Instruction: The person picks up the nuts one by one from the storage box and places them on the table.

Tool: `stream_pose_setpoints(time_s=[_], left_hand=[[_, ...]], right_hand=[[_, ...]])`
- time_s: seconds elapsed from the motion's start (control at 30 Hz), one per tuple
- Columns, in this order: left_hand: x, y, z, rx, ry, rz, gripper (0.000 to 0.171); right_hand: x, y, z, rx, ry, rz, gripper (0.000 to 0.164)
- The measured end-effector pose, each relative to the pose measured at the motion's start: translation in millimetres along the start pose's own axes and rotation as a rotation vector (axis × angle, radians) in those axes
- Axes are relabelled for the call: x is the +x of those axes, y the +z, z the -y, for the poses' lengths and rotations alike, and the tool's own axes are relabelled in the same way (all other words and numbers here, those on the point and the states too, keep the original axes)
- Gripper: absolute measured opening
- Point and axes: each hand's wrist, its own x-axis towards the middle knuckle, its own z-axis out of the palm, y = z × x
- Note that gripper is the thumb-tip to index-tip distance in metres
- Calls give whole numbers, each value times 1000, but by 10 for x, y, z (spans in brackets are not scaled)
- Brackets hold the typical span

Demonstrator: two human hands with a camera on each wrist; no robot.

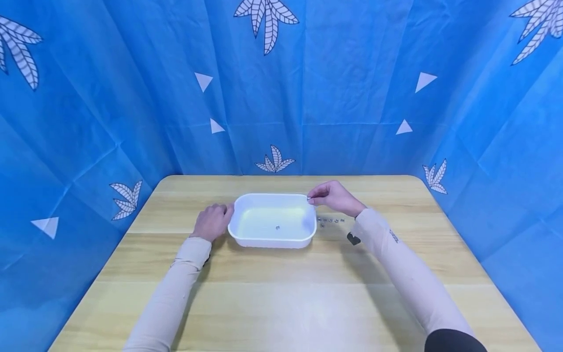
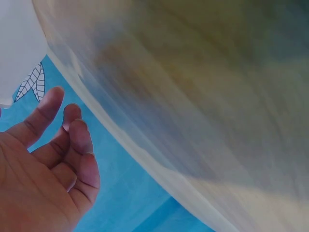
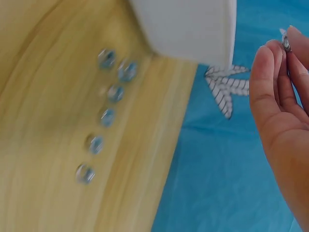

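Observation:
A white plastic basin point(image 1: 272, 243) sits on the wooden table, with one small silver metal nut point(image 1: 277, 228) on its bottom. Above the basin's back right corner, my right hand point(image 1: 335, 197) pinches another such nut point(image 3: 286, 43) between thumb and fingertips. Several more metal nuts point(image 3: 107, 117) lie on the table just right of the basin, most in a rough row. At the basin's left rim is my left hand point(image 1: 212, 222), its thumb side touching or very near the rim. Its fingers point(image 2: 46, 113) bend loosely with nothing between them; the thumb is mostly hidden in the left wrist view.
The wooden table point(image 1: 264, 303) has rounded back corners. A blue curtain point(image 1: 352, 88) with white leaves and triangles surrounds its back and sides. A small dark object point(image 1: 353, 238) shows beneath the right sleeve.

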Motion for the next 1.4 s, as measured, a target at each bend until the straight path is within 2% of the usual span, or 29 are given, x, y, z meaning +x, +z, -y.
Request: stream_pose_setpoints(time_s=[0.33, 0.6, 0.77, 0.93, 1.17, 1.4], left_hand=[[17, 3, 15, 2, 12, -10, 75], [2, 5, 17, 4, 15, -14, 74], [12, 1, 31, -1, 19, -17, 73], [25, 20, 34, -4, 17, -17, 74], [19, 7, 26, -6, 15, -8, 74], [25, 12, 27, -14, 11, -5, 76]], right_hand=[[-165, -112, -243, -8, 21, -22, 28], [-314, -105, -468, -67, 51, -6, 29], [-376, -52, -579, -84, 72, 11, 23], [-387, 2, -700, -166, 36, 1, 17], [-392, 64, -682, -259, -65, 12, 14], [-392, 91, -691, -323, -104, -6, 11]])
